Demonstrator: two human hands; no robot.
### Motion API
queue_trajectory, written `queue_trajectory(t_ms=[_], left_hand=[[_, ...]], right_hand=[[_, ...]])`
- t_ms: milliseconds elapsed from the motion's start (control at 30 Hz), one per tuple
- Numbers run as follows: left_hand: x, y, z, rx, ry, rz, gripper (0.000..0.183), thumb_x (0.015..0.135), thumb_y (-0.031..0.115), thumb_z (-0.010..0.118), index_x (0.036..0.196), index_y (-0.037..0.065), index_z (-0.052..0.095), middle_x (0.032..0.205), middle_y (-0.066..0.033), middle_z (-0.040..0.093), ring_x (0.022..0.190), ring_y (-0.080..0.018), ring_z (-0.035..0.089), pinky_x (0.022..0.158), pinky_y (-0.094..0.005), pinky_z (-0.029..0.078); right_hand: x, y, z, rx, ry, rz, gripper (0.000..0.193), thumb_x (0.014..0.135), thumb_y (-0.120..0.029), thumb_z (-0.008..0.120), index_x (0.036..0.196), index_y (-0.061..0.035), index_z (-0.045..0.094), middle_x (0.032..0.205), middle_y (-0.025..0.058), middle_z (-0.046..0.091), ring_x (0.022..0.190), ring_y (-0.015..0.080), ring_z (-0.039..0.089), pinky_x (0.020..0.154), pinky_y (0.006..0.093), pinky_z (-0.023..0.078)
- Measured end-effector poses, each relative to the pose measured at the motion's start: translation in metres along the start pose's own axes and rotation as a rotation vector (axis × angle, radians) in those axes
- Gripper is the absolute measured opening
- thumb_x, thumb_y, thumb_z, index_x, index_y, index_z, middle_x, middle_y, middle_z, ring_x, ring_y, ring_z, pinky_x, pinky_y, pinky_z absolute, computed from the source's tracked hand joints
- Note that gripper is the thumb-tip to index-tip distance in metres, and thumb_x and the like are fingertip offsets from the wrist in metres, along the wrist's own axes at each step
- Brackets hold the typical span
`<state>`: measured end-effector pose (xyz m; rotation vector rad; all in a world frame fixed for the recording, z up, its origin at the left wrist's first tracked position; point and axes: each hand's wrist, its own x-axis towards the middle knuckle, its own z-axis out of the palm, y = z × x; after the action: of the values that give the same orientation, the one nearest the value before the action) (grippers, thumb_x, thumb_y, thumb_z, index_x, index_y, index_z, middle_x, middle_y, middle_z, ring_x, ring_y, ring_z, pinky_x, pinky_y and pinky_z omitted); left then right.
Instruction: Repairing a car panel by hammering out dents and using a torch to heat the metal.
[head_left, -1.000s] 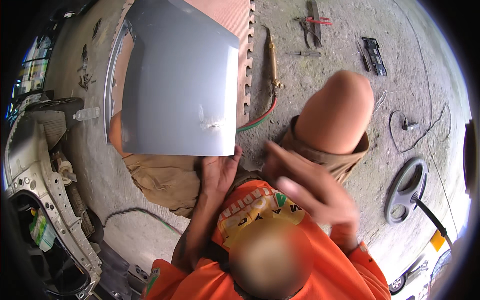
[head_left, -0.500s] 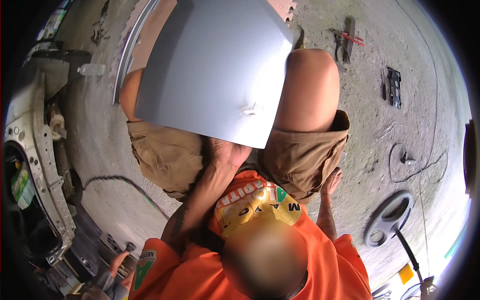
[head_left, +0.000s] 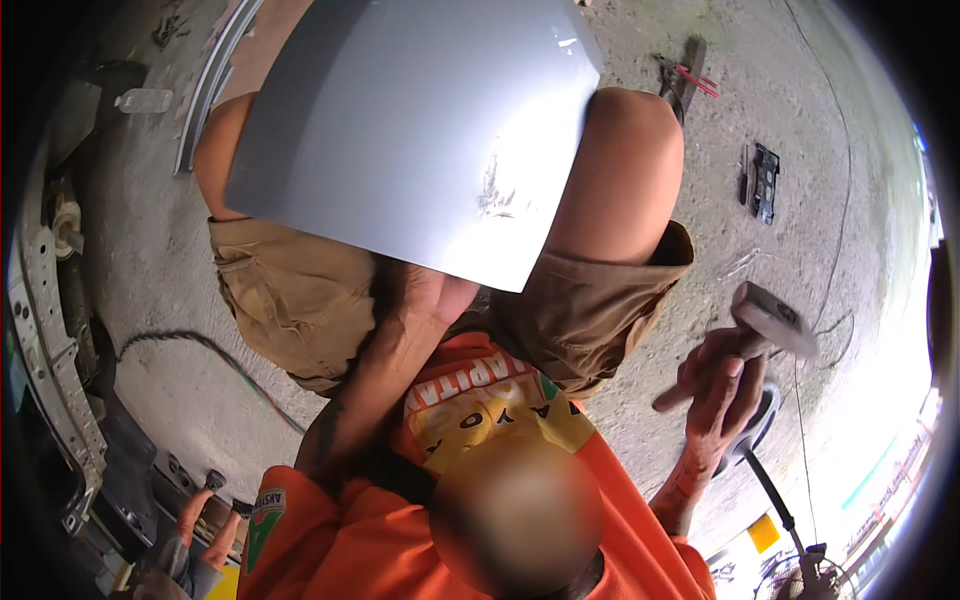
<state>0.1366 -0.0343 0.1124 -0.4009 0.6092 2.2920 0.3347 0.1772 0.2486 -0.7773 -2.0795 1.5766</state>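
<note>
A: Item one, and its place?
B: Panel [head_left: 400, 120], silver-grey, broad, gently curved, smooth. Lies over the person's lap, covering part of the left leg [head_left: 222, 155], its right edge alongside the right leg [head_left: 625, 185]. Marked patch [head_left: 497, 190] near the close right corner.

A: Hands?
B: Left hand [head_left: 438, 290]: palm side at the near edge, fingers out of sight beneath; how far they are curled, cannot tell. Right hand [head_left: 722, 388]: held out to the right, well apart from the panel, fingers closed around the handle of a hammer [head_left: 775, 318], head uppermost.

A: Handling notes, panel?
B: By judgement: sheet metal, stiff across its curve, moderate in weight, awkward through breadth. Face probably slick; rim possibly sharp. Best held at opposite edges, or supported from below near the marked patch, with fingertips clear of the face there.

A: Hammer?
B: Likely head-heavy, hard, compact. Best taken low on the handle, in a full grip.

A: Surroundings?
B: On the concrete floor [head_left: 715, 235], right side: red-handled pliers [head_left: 697, 80], beyond the right knee; black bracket [head_left: 766, 183], slotted, farther right. Left side: clear bottle [head_left: 143, 101], lying flat.
</note>
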Motion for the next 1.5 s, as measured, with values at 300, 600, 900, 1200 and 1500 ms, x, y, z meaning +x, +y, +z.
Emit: queue_trajectory(t_ms=[300,600,900,1200,1500], left_hand=[[-0.009,-0.007,0.008,0.055,0.182,-0.044,0.032,0.101,0.028,0.051,0.121,0.003,0.056,0.113,-0.0083,0.063,0.100,-0.0195,0.064,0.081,-0.0343,0.057],[-0.020,0.005,0.001,0.035,-0.027,-0.063,0.022,0.102,0.027,0.050,0.108,0.008,0.057,0.092,-0.0042,0.063,0.075,-0.0143,0.063,0.055,-0.0269,0.053],[-0.023,0.007,-0.001,-0.081,-0.048,-0.116,0.023,0.102,0.025,0.050,0.111,0.005,0.056,0.097,-0.0063,0.063,0.087,-0.0164,0.063,0.074,-0.0316,0.057],[-0.020,0.009,0.002,0.010,-0.040,-0.037,0.028,0.103,0.031,0.045,0.111,0.007,0.056,0.093,-0.0056,0.062,0.077,-0.0167,0.064,0.059,-0.0297,0.056],[-0.017,0.007,-0.003,0.111,0.059,0.044,0.033,0.103,0.032,0.046,0.119,0.005,0.055,0.105,-0.0073,0.064,0.083,-0.0172,0.066,0.057,-0.0292,0.058]], right_hand=[[0.043,-0.035,0.055,-0.447,-0.330,-0.485,0.036,0.089,-0.003,0.065,0.121,0.0047,0.048,0.091,0.0206,0.065,0.069,0.0376,0.067,0.059,0.0409,0.054],[0.053,-0.051,0.080,-0.469,-0.456,-0.300,0.038,0.089,-0.004,0.065,0.125,-0.0007,0.051,0.088,0.0161,0.066,0.070,0.0341,0.068,0.057,0.0394,0.055],[0.056,-0.040,0.087,-0.561,-0.529,-0.336,0.045,0.088,-0.008,0.067,0.129,-0.0023,0.050,0.093,0.0159,0.066,0.067,0.0332,0.068,0.056,0.0400,0.056],[0.061,-0.039,0.090,-0.612,-0.541,-0.343,0.046,0.089,-0.014,0.067,0.130,-0.0030,0.049,0.084,0.0118,0.066,0.060,0.0314,0.067,0.049,0.0392,0.053],[0.054,-0.023,0.078,-0.401,-0.303,-0.526,0.036,0.086,-0.002,0.065,0.120,-0.0014,0.056,0.089,0.0140,0.068,0.066,0.0286,0.068,0.054,0.0368,0.055]])
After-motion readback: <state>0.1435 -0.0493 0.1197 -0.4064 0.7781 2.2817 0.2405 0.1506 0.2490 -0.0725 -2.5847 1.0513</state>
